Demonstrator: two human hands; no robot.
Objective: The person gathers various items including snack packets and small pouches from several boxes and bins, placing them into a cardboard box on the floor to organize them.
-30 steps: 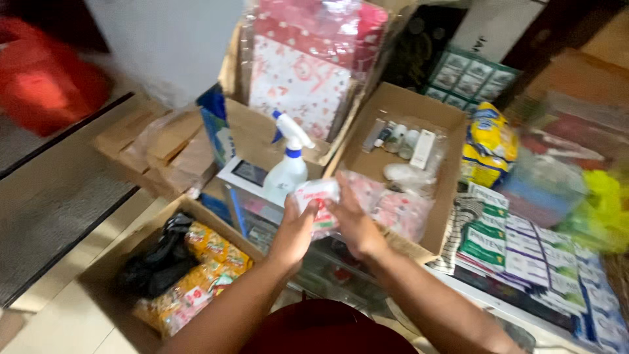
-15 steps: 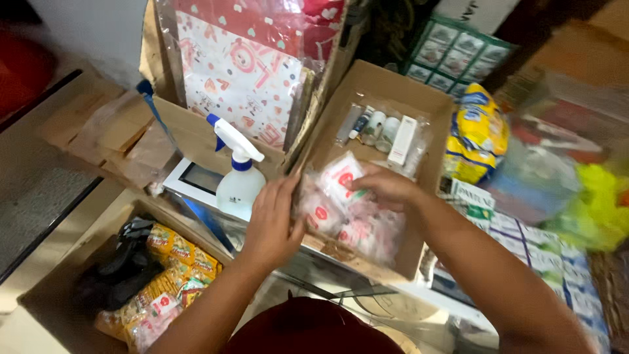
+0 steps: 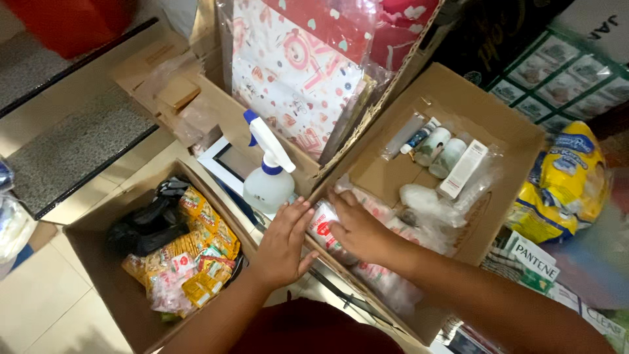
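Two hands press a small packet at the edge of a cardboard box.
The left hand (image 3: 283, 244) lies flat, fingers spread, beside the red-and-white packet (image 3: 322, 224); the right hand (image 3: 359, 228) pinches it from above; the box (image 3: 504, 131) holds bottles (image 3: 440, 149); a spray bottle (image 3: 267, 172) stands just left.

Soft, even indoor light falls from above, moderately bright, with no hard shadows. The open brown cardboard box (image 3: 504, 124) at two o'clock is clearest. Glare streaks the clear plastic wrap (image 3: 347, 39) at twelve o'clock. The frame darkens at one o'clock. Slight motion blur softens both hands, and edges bend outward towards the corners.
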